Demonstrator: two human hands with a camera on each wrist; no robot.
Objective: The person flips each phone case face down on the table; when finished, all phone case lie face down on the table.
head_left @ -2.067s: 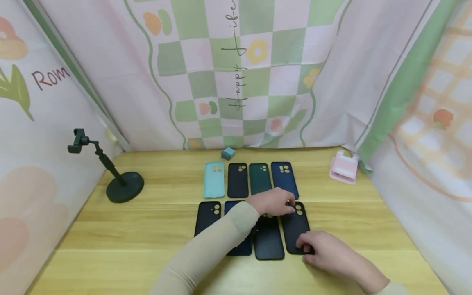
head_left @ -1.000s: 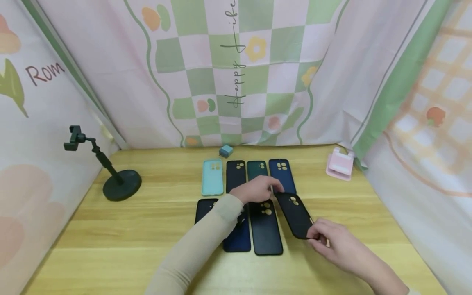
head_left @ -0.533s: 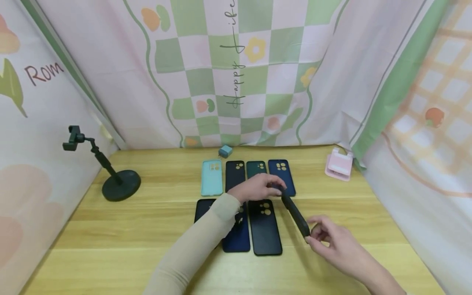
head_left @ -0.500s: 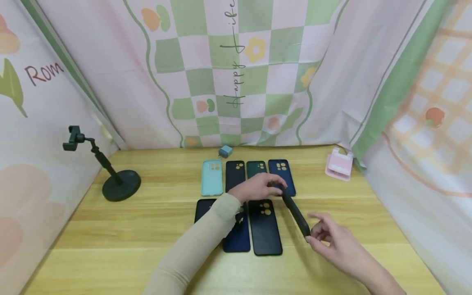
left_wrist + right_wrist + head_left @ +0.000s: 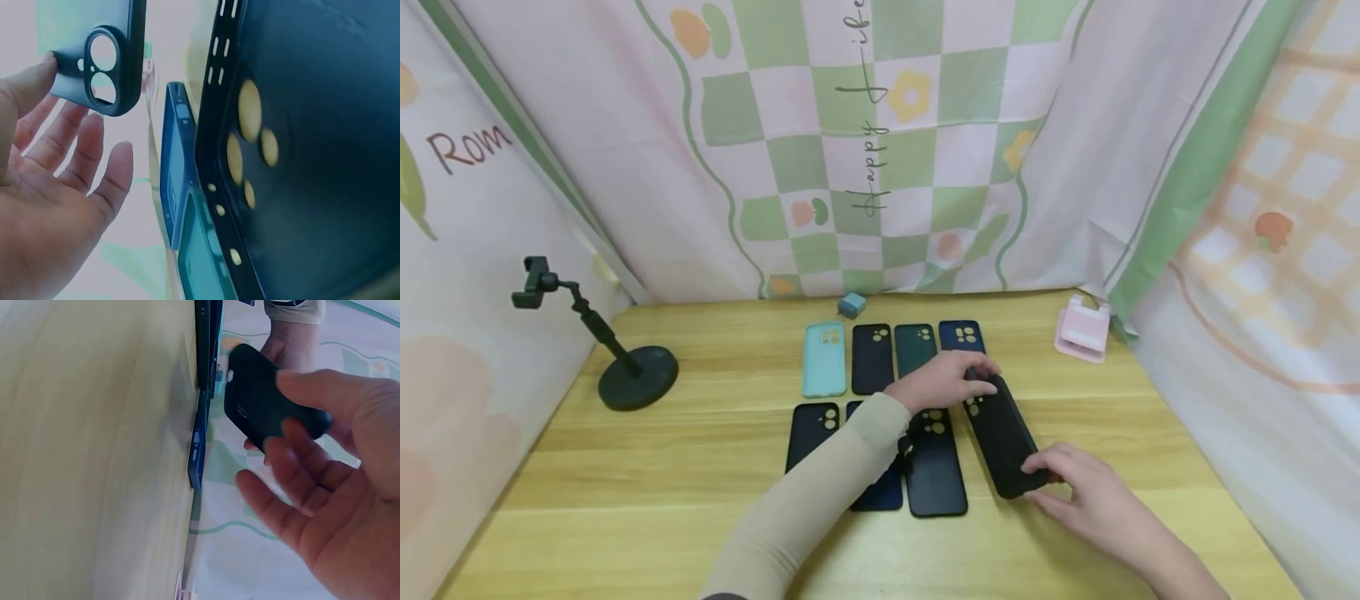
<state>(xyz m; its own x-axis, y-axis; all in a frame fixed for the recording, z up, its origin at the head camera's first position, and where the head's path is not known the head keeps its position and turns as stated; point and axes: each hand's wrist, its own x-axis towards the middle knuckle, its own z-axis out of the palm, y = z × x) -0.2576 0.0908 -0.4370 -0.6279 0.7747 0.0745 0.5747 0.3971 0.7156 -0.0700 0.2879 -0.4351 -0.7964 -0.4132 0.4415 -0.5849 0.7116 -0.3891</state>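
Both hands hold a black phone case (image 5: 1003,442) off the table, its outer back up and its camera holes at the far left corner. My left hand (image 5: 942,381) pinches the far end; in the left wrist view the thumb lies on the case (image 5: 130,56) beside the two round holes. At the near end, my right hand (image 5: 1086,492) grips with the thumb on one face and fingers behind, as the right wrist view of the case (image 5: 253,394) shows. Left of it lie a black case (image 5: 937,475), a dark blue case (image 5: 880,496) partly under the left arm, and another black case (image 5: 808,433).
Behind stands a row of cases: light blue (image 5: 823,362), black (image 5: 872,362), green (image 5: 915,350) and blue (image 5: 961,335). A blue charger plug (image 5: 852,306) sits at the back. A black phone stand (image 5: 637,379) is left, a pink stand (image 5: 1082,329) right.
The black case has been lifted from the right end of the near row. It has been turned over, through an edge-on pose, so its outer back now faces up.
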